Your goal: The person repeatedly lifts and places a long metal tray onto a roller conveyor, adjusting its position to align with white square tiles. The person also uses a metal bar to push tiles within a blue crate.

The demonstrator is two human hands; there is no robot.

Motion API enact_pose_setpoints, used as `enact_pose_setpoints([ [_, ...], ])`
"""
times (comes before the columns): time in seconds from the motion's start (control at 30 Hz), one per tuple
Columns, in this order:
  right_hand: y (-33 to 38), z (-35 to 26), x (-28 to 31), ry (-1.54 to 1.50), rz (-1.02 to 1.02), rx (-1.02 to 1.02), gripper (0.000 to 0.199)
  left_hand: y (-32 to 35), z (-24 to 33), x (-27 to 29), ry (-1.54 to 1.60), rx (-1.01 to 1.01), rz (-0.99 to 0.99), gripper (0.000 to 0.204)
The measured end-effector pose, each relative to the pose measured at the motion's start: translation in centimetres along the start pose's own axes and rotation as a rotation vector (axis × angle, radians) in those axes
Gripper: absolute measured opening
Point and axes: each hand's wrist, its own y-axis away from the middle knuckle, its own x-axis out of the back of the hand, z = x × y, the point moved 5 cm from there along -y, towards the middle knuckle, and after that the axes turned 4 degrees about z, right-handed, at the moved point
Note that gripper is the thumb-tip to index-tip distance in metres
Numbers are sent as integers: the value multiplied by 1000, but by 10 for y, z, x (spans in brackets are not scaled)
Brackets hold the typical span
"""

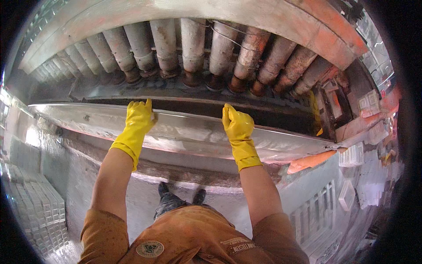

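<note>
curled at the rim [189, 115] of the long metal trough [189, 132] with left hand [140, 116] and right hand [238, 125]; cannot tell if pinching it. stretches between and beyond both hands. looks stiff, heavy, perhaps slippery; best held by the rim, beside each hand.

STN. LAYOUT

Pipe row [192, 48] — behind front rim [189, 116] of trough [189, 134]; beam [193, 9] along pipes' upper ends. L hand [140, 116] at rim — R hand [238, 124] to its right. Crate stack [33, 207], lower L; slatted frame [318, 207], lower R.
</note>
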Motion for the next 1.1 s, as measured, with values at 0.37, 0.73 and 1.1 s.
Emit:
enact_pose_setpoints([
  [0.37, -13, 9, -10, 9, 69, 58, 16, -26, -2, 3, 4, -6, -295, 90],
  [0.73, -20, 7, -10, -12, 79, 75, 18, -34, 2, 7, -51, 26, -386, 91],
  [1.1, 8, -2, 7, 0, 95, 81, 18, 5, 4, 8, -15, 67, -310, 93],
])
